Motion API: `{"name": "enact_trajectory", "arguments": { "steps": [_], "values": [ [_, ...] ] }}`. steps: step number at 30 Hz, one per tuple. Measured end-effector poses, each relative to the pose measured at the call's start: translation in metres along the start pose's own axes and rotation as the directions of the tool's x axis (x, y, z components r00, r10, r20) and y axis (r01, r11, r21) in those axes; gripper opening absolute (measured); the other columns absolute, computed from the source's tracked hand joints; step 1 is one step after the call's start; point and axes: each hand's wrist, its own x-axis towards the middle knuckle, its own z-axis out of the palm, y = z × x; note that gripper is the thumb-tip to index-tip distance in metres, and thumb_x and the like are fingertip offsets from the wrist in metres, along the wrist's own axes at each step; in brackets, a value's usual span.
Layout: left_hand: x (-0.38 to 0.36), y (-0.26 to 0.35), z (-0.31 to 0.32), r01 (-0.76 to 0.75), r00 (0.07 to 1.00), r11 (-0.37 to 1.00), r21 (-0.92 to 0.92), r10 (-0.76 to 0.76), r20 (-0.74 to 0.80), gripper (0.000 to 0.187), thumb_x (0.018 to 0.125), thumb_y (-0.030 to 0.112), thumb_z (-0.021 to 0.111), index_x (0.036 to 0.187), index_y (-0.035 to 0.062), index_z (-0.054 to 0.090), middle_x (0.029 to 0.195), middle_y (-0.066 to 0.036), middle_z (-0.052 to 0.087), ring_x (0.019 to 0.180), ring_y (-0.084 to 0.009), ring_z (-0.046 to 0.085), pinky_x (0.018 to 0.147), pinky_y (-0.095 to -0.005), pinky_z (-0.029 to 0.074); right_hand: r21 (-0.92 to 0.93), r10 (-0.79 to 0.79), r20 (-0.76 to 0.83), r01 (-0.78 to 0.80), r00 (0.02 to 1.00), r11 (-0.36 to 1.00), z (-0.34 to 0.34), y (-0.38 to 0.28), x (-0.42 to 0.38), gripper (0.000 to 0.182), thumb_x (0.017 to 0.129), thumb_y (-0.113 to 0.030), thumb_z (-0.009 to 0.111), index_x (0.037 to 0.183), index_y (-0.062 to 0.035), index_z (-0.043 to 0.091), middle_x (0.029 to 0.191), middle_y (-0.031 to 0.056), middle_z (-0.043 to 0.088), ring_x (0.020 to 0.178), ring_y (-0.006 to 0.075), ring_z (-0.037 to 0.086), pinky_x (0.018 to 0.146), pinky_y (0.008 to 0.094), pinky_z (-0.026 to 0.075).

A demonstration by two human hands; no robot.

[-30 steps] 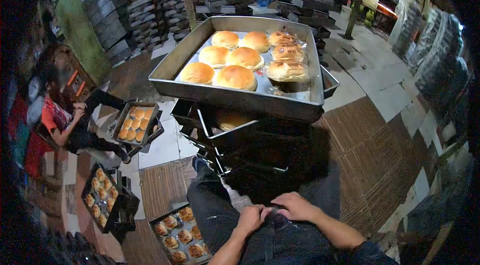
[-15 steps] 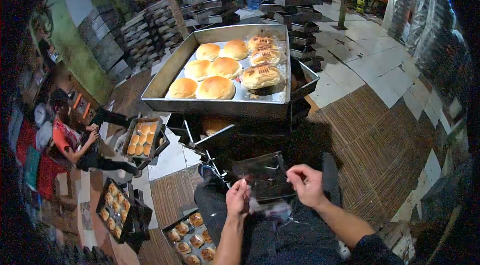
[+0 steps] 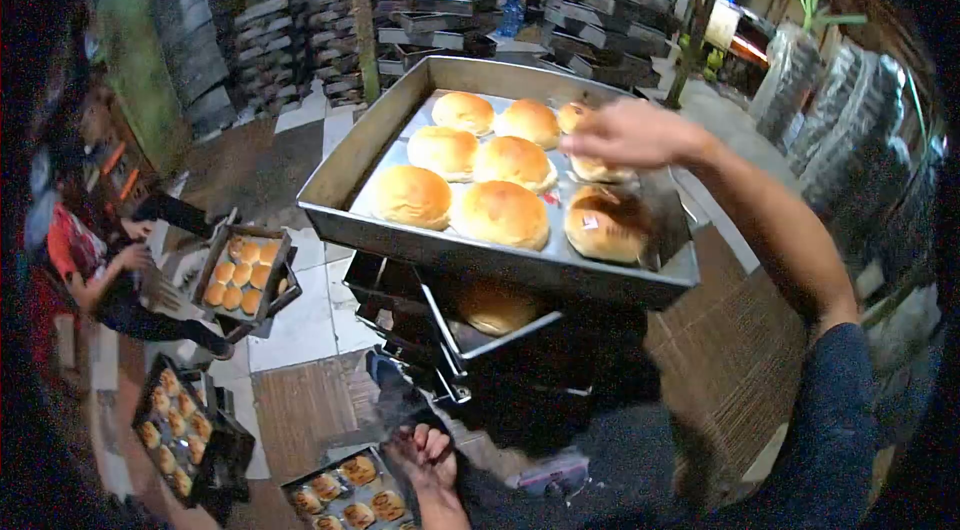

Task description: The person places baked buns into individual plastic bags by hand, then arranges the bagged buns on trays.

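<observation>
A metal tray [image 3: 480,265] of golden buns [image 3: 512,165] stands in front of me on top of other trays. Along its right side lie buns in clear printed wrap, the nearest wrapped bun [image 3: 603,227] in shadow. My right hand [image 3: 640,133] is stretched over this right-hand row, over the farther wrapped buns; motion blurs its fingers, and whether it grips anything is hidden. Low down, my left hand [image 3: 428,455] is raised with its fingers curled in; what they hold, if anything, cannot be made out. Clear plastic packaging [image 3: 555,475] lies on my lap.
Trays of browned buns stand on the floor at left: a near tray [image 3: 350,500], a second tray [image 3: 180,430] and a third tray [image 3: 240,275]. A person [image 3: 90,250] in red sits beyond them. Stacked trays [image 3: 430,5] and a post [image 3: 363,20] are behind.
My right hand has moved from my lap up over the tray's right side. My left hand has dropped lower and to the left. The view has shifted.
</observation>
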Motion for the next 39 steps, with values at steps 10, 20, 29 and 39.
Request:
{"name": "enact_trajectory", "arguments": {
  "steps": [10,20,29,39],
  "values": [
    [0.003,0.014,0.022,-0.023,0.986,0.995,0.093,0.038,-0.164,0.028,0.094,0.037,0.05,0.095,0.0135,0.065,0.098,-0.011,0.065,0.069,-0.0205,0.043,0.061,-0.033,0.04,0.353,0.272,0.114,-0.295,0.956,0.888,0.032,0.051,0.224,0.055,0.089,-0.056,0.052,0.091,-0.0031,0.068,0.07,0.0018,0.059,0.056,0.0129,0.05,0.056,0.0351,0.043],
    [-0.001,-0.004,0.063,-0.087,0.962,0.995,0.051,0.097,-0.255,0.023,0.095,0.027,0.045,0.089,0.007,0.054,0.075,-0.003,0.043,0.061,-0.0153,0.037,0.057,-0.0289,0.033,0.558,0.106,-0.12,-0.021,0.987,0.829,0.029,0.059,0.177,0.027,0.088,-0.022,0.05,0.085,0.0009,0.065,0.077,0.0052,0.063,0.07,0.0135,0.058,0.066,0.0292,0.046],
    [-0.01,-0.018,0.054,0.034,0.951,0.999,0.026,-0.04,0.307,0.026,0.097,0.016,0.043,0.115,0.0044,0.058,0.081,-0.01,0.049,0.07,-0.0203,0.045,0.065,-0.0331,0.041,0.814,0.439,-0.268,0.445,0.858,-0.373,0.003,0.064,-0.027,0.046,0.095,-0.037,0.046,0.114,0.0036,0.056,0.113,0.0179,0.064,0.104,0.0303,0.062,0.1,0.0433,0.045],
    [-0.067,-0.069,0.168,-0.301,0.92,-0.259,0.918,0.175,0.351,0.013,0.093,0.015,0.063,0.09,0.0019,0.064,0.072,0.004,0.055,0.06,-0.0032,0.046,0.055,-0.02,0.04,0.854,-0.208,0.112,-0.201,0.972,-0.48,0.181,-0.104,-0.256,0.057,0.085,-0.012,0.068,0.134,0.0046,0.041,0.122,0.0148,0.06,0.113,0.0192,0.057,0.1,0.0324,0.042]
  ]
}}
